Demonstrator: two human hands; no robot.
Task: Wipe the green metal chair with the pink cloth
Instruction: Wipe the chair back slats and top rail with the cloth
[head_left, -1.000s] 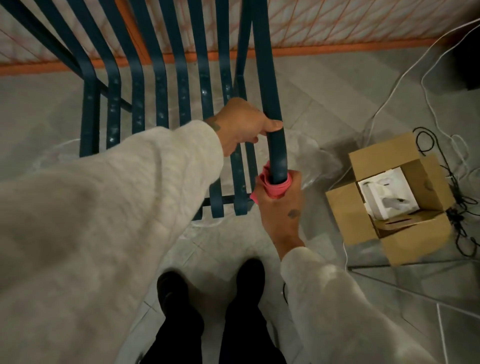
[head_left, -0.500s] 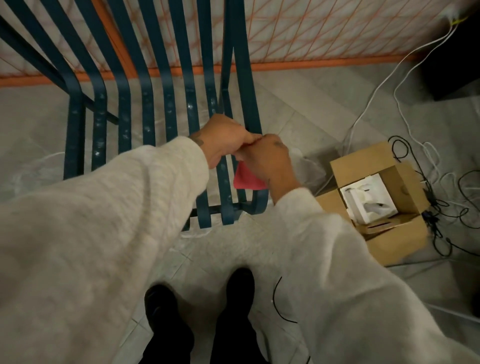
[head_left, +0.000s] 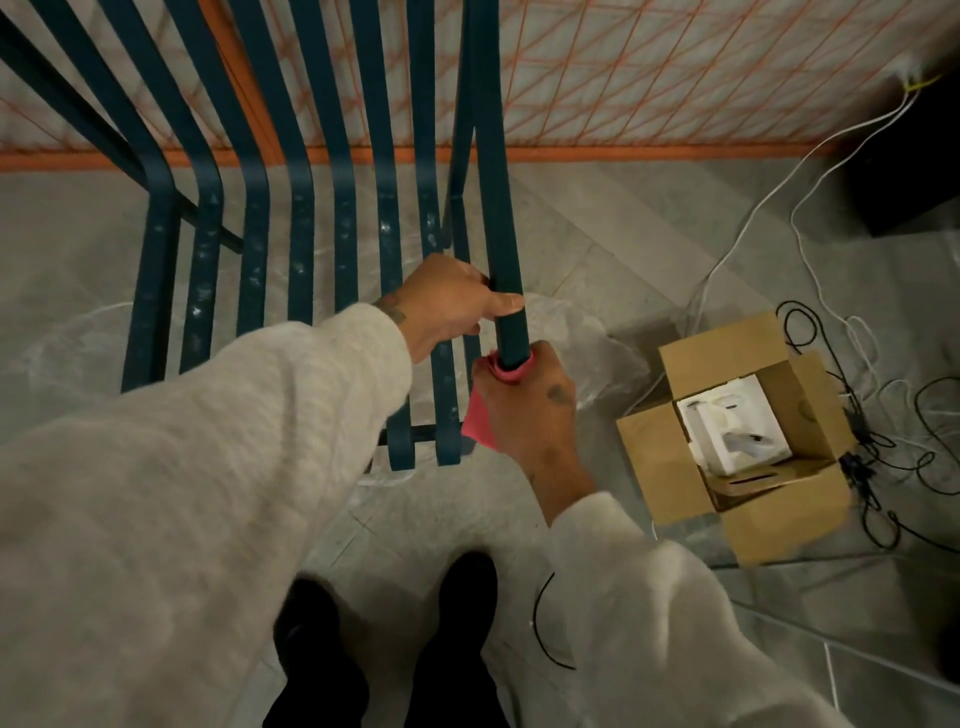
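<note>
right hand (head_left: 524, 410) grips pink cloth (head_left: 511, 371) wrapped round the green chair (head_left: 498, 208) rail; left hand (head_left: 447, 306) grasps the rail just above.

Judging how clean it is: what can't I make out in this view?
Head view:
Green metal chair: top cut off by the frame edge; lower left hidden by the left sleeve.
Rail under the pink cloth: covered by cloth and right hand.
White item in the cardboard box: too blurred to identify.
</note>
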